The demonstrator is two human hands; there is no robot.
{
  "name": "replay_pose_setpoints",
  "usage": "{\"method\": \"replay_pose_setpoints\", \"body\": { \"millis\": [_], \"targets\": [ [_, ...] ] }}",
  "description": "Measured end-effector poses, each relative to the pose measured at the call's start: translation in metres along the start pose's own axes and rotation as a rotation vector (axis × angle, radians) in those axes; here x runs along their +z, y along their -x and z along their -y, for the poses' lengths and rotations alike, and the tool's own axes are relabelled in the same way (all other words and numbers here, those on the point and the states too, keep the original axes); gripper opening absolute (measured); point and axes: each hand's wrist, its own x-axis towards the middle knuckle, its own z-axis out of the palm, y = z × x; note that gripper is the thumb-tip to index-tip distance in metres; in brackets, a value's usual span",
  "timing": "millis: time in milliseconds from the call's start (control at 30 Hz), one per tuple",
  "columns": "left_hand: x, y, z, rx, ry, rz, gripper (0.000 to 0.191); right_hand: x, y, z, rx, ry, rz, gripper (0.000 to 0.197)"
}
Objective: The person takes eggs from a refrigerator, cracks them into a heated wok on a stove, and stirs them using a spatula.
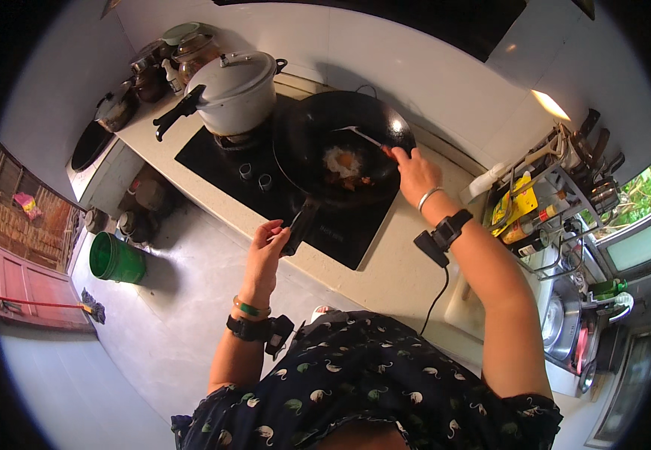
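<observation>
A black wok (303,140) sits on the right burner of a black glass gas stove (201,160). In it lie an egg (345,161) with white set around an orange yolk, and reddish-brown bits (353,181) just below the egg. My right hand (418,177) grips the red handle of a metal spatula (364,136), whose blade rests inside the wok beyond the egg. At the wok's black handle (301,228) is my left hand (269,244), thumb and fingertips at the handle's near end; whether they close around it cannot be told.
A pressure cooker (238,101) stands on the left burner, its handle jutting left. Jars and a spray bottle (172,77) are behind it. At right stand a rack (572,197) with bottles and utensils, and a sink (561,320). A green bucket (117,259) is on the floor.
</observation>
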Motion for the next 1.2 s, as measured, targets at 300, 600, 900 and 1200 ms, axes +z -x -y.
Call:
{"method": "replay_pose_setpoints", "body": {
  "millis": [300, 600, 900, 1200],
  "targets": [
    [0.009, 0.011, -0.006, -0.118, -0.004, 0.015, 0.04, -0.039, -0.036, -0.072, 0.342, -0.759, 0.232, 0.028],
    [0.01, 0.014, -0.006, -0.133, -0.034, 0.042, 0.04, -0.095, -0.032, -0.092, 0.55, -0.9, 0.588, 0.023],
    [0.011, 0.014, -0.008, -0.144, -0.037, 0.019, 0.04, -0.068, -0.033, -0.093, 0.516, -0.961, 0.739, 0.027],
    [0.009, 0.011, -0.006, -0.154, -0.019, 0.014, 0.036, -0.022, -0.021, -0.084, 0.461, -0.818, 0.797, 0.033]
  ]
}}
